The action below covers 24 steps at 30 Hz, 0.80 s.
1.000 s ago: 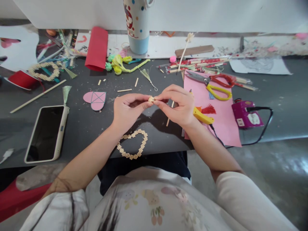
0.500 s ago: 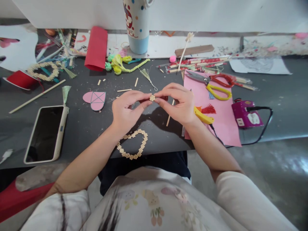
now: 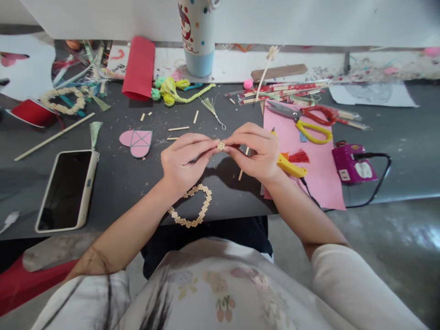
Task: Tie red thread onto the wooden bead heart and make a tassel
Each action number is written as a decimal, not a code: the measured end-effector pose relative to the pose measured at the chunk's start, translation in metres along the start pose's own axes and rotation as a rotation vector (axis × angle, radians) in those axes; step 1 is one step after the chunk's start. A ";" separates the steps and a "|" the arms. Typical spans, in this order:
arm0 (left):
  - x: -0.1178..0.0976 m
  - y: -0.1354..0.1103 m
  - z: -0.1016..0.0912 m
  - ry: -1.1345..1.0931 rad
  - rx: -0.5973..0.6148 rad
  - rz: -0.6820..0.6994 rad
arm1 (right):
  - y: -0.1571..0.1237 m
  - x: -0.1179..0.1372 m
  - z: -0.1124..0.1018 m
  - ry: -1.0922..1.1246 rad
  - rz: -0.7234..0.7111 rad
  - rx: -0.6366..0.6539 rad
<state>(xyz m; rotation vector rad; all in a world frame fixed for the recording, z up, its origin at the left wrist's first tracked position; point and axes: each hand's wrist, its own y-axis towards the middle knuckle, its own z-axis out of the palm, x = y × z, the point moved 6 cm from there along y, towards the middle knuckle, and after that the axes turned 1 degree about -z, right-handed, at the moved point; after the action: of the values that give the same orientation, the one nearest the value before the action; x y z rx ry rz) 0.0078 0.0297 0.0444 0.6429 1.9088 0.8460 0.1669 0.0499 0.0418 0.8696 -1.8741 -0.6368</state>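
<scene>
I pinch a small straw flower piece (image 3: 221,146) between the fingertips of both hands, my left hand (image 3: 182,160) closing on it from one side and my right hand (image 3: 256,153) from the other, thumbs and forefingers pressed together on it above the dark table (image 3: 117,183). Just below my left hand, toward me, a heart-shaped ring of the same pale flower pieces (image 3: 191,206) lies flat on the table. Close beside my right hand sit a yellow tool handle (image 3: 290,166) with a red tassel (image 3: 298,156), both on a pink paper sheet (image 3: 319,178). Beyond that hand lie scissors with red and yellow handles (image 3: 309,121). Well off to the left of my grip lies a phone (image 3: 67,189), and nearer, a pink paper heart (image 3: 136,140).
</scene>
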 end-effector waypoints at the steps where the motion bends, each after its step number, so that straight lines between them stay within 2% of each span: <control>1: 0.000 0.000 0.000 0.004 0.005 -0.008 | 0.000 0.000 0.000 -0.005 0.020 0.007; 8: 0.018 0.001 0.004 0.016 0.051 -0.202 | 0.005 -0.008 0.007 0.051 0.214 0.075; 12: 0.021 0.001 0.006 0.006 0.090 -0.236 | 0.005 -0.014 0.010 0.133 0.270 0.087; 15: 0.028 -0.001 0.006 -0.099 0.107 -0.372 | 0.004 -0.019 0.011 0.189 0.361 0.098; 19: 0.045 -0.006 0.006 -0.245 0.050 -0.630 | -0.001 -0.034 0.016 0.426 0.586 0.089; 24: 0.065 -0.007 0.000 -0.234 -0.063 -0.739 | -0.006 -0.050 0.020 0.785 0.784 0.032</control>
<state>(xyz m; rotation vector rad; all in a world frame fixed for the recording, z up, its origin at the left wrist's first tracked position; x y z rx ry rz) -0.0214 0.0718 0.0041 -0.0288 1.7030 0.3323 0.1660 0.0869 0.0020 0.2615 -1.3221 0.2121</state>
